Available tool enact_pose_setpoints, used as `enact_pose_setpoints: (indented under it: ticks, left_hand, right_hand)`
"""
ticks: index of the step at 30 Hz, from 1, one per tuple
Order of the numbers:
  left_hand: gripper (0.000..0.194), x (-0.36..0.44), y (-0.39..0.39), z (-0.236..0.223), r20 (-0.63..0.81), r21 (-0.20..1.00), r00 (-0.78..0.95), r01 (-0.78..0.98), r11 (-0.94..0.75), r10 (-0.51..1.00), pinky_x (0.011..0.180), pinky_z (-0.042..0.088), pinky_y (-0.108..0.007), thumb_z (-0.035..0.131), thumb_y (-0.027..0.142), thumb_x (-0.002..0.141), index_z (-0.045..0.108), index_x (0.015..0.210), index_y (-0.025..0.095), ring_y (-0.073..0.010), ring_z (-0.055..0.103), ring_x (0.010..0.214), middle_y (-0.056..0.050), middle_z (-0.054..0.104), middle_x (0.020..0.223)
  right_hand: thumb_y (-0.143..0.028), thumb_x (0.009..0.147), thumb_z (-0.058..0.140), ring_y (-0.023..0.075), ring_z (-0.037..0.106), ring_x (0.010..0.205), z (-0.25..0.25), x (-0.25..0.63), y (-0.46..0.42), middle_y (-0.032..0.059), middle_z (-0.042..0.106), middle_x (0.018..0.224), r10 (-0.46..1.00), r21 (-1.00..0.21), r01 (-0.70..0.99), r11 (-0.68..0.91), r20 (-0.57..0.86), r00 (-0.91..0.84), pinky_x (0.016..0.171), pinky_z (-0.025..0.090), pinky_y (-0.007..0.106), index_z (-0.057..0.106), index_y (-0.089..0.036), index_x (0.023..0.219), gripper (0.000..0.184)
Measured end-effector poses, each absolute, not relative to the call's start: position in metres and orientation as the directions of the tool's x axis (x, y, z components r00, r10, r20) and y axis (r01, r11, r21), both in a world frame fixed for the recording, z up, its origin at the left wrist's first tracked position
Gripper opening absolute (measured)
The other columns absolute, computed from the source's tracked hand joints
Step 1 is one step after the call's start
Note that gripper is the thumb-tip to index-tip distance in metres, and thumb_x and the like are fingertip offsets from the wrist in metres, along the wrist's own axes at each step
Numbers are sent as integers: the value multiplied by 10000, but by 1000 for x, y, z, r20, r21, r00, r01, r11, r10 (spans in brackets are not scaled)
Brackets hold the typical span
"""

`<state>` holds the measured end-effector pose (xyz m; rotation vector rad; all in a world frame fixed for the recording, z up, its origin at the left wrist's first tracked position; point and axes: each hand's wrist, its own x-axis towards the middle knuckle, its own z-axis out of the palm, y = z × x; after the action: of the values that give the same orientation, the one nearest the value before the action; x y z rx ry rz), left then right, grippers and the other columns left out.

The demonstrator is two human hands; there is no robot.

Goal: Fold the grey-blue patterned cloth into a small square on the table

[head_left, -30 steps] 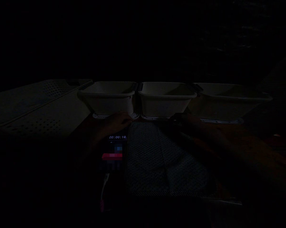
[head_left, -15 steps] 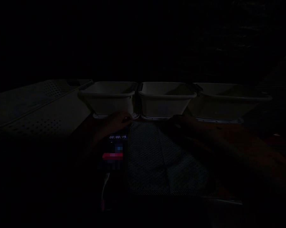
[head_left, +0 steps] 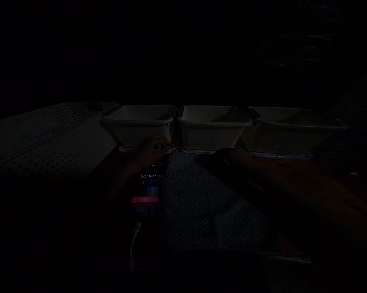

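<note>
your left hand [head_left: 154, 148] and right hand [head_left: 229, 156] sit on the far corners of the grey cloth [head_left: 198, 199], just before the bins [head_left: 212, 128]; grip unclear in the dark. next, probably pinch both corners evenly.

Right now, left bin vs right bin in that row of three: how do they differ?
The left bin looks narrower; the right bin looks wider and lower. The left bin is lit paler; the right bin sits in deeper shadow. The left hand is at the left bin's base; the right bin has no hand near it. Both are pale, open-topped and look empty, though it is dark.
</note>
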<state>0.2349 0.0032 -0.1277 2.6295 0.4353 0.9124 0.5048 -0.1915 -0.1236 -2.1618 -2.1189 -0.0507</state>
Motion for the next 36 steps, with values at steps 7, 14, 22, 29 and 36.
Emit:
enact_pose_setpoints:
  ticks: [7, 14, 22, 29, 36]
  left_hand:
    - [226, 235, 0, -125, 560, 491, 718, 113, -864, 412, 837, 496, -313, 557, 340, 922, 719, 1010, 210, -193, 648, 979, -40, 703, 1029]
    - [185, 234, -4, -121, 560, 513, 740, 42, -858, 371, 849, 500, -305, 551, 239, 899, 718, 971, 208, -177, 649, 971, -31, 701, 1010]
    - [209, 233, -7, -121, 506, 540, 758, 93, -836, 411, 820, 510, -288, 568, 248, 877, 722, 1014, 219, -178, 660, 960, -23, 720, 1025]
    - [253, 232, -14, -116, 432, 642, 771, 101, -760, 467, 854, 522, -334, 603, 352, 857, 726, 1020, 202, -220, 674, 961, -47, 732, 1031]
    - [294, 234, -15, -117, 442, 690, 740, 80, -719, 506, 850, 523, -337, 604, 394, 878, 723, 1080, 215, -213, 672, 951, -49, 722, 1086]
  right_hand:
    - [-235, 953, 512, 203, 681, 963, -139, 501, -187, 144, 652, 1255, 976, -97, 984, 147, 176, -128, 770, 561, 284, 608, -198, 1315, 376]
    - [-275, 965, 507, 241, 630, 1061, -146, 501, -186, 172, 614, 1278, 935, -107, 955, 275, 262, -240, 818, 557, 331, 382, -191, 1499, 555]
    - [-274, 941, 504, 268, 674, 960, -151, 497, -186, 188, 581, 1291, 968, -103, 973, 207, 166, -188, 758, 562, 383, 102, -251, 1581, 755]
    - [-286, 963, 465, 306, 464, 1323, -149, 491, -184, 181, 421, 1502, 928, -149, 936, 318, 249, -276, 1006, 477, 478, 273, -184, 1535, 612]
    - [-266, 946, 468, 325, 550, 1217, -148, 486, -188, 213, 466, 1452, 947, -102, 956, 274, 203, -250, 920, 525, 458, 166, -165, 1571, 702]
